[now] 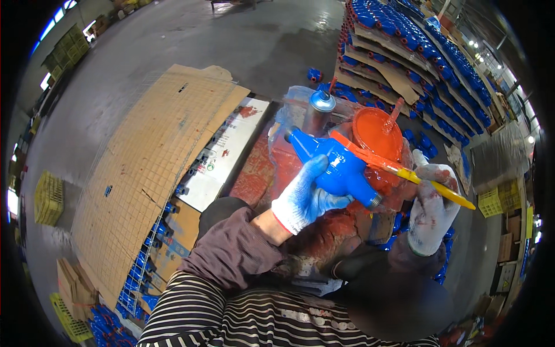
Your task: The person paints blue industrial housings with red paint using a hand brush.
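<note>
My left hand point(303, 202), in a white glove stained blue at the fingers, grips a glossy blue metal pipe fitting point(341, 172) with threaded ends and a wide, rounded middle. My right hand point(430, 214) wears a white glove smeared with red and closes around the yellow handle of a paintbrush point(442, 194). The brush's red-coated end lies over the fitting's far side; whether it touches is hard to tell. Just beyond stands an open bucket of red paint point(367, 124) with a red-coated stick point(394, 114) in it. A spray can point(318, 113) is left of the bucket.
A wire mesh panel over cardboard point(156, 139) covers blue fittings at left. Tall stacks of blue fittings point(399, 37) on cardboard layers rise at far right. Yellow crates point(49, 198) stand on the floor. A red-stained work surface point(254, 176) lies under the bucket.
</note>
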Demonstrator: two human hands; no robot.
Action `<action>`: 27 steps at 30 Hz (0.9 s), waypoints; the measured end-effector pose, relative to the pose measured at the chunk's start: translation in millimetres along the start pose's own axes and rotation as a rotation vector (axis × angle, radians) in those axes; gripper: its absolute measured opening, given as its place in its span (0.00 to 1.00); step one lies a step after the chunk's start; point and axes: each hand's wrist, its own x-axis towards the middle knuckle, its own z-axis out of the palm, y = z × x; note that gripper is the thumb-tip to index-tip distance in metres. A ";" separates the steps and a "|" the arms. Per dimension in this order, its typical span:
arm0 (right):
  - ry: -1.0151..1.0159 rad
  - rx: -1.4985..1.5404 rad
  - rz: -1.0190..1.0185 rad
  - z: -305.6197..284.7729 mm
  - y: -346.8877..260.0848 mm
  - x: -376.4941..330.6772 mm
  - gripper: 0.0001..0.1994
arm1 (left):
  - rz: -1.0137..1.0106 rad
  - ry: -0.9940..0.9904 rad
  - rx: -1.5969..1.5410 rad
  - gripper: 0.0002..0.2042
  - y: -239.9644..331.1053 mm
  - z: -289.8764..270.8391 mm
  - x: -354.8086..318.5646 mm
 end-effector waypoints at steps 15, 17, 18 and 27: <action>0.025 0.906 0.568 -22.5 63.4 14.1 0.19 | -0.406 -0.358 -0.461 0.41 -20.0 -29.7 -0.1; 0.055 0.808 0.521 -26.9 63.4 17.0 0.18 | -0.388 -0.306 -0.465 0.41 -17.4 -27.6 -3.2; 0.080 0.724 0.499 -29.1 59.0 19.4 0.16 | -0.404 -0.335 -0.501 0.41 -14.7 -24.4 -3.7; 0.069 -0.189 0.274 -4.9 -9.9 27.7 0.08 | 0.912 0.008 1.663 0.42 7.2 4.4 -8.3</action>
